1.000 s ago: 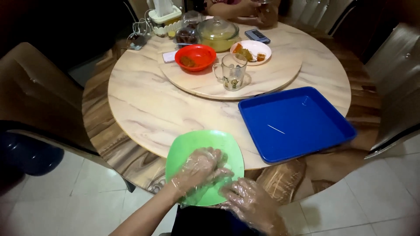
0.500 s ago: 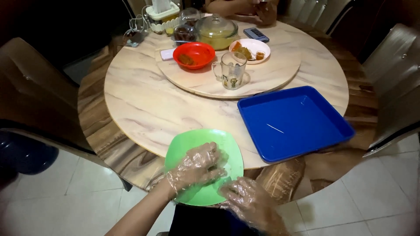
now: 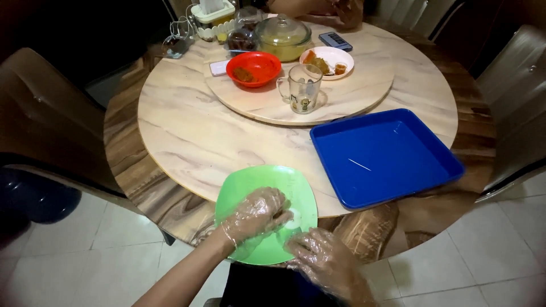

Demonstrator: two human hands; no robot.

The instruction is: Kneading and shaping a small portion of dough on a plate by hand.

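Note:
A green square plate (image 3: 290, 185) sits at the near edge of the round table, overhanging it. My left hand (image 3: 256, 215), in a clear plastic glove, rests palm down on the plate with fingers curled; what lies under them is hidden. My right hand (image 3: 321, 260), also gloved, is at the plate's near right corner, fingers apart and touching the rim. A blue square tray (image 3: 384, 156) lies to the right of the plate with a thin pale sliver on it.
A turntable (image 3: 352, 94) on the marble-patterned table (image 3: 187, 136) carries a glass mug (image 3: 301, 88), a red bowl (image 3: 253, 68), a white plate of food (image 3: 326, 59) and a lidded glass dish (image 3: 282, 35). Another person's hands (image 3: 335, 7) are at the far side. Chairs stand left (image 3: 45, 125) and right (image 3: 512, 102).
The view has shifted slightly. My left hand has slid a little rightward on the plate; my right hand has dropped lower toward the plate's near corner.

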